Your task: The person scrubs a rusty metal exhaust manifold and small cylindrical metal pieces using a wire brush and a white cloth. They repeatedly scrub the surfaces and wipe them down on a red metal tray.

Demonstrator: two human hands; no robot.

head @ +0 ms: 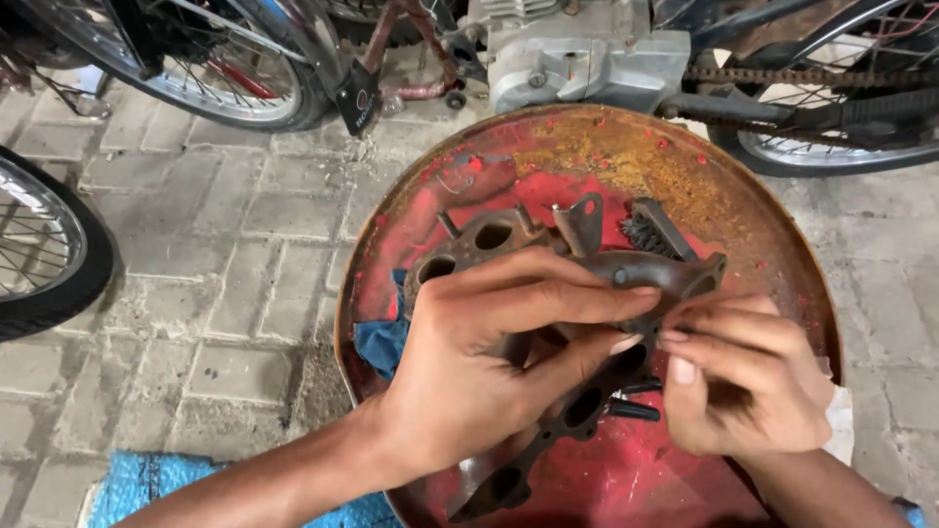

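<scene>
- I see my left hand (469, 362) wrapped tight around a dark brown cast metal pipe part with oval holes (577, 411), right above the round rusty red metal tray (430, 205).
- My right hand (743, 376) pinches its flat end, fingers together.
- It looks heavy, hard and rough, so I hold the thick middle.
- The tray rim is close; a motorbike engine (577, 54) sits just past the tray, and grey paving bricks (225, 244) give room beside it.

Dark, rusty cast-metal manifold (587, 293) with oval ports, tilted diagonally over a red drum top (411, 225).
</scene>
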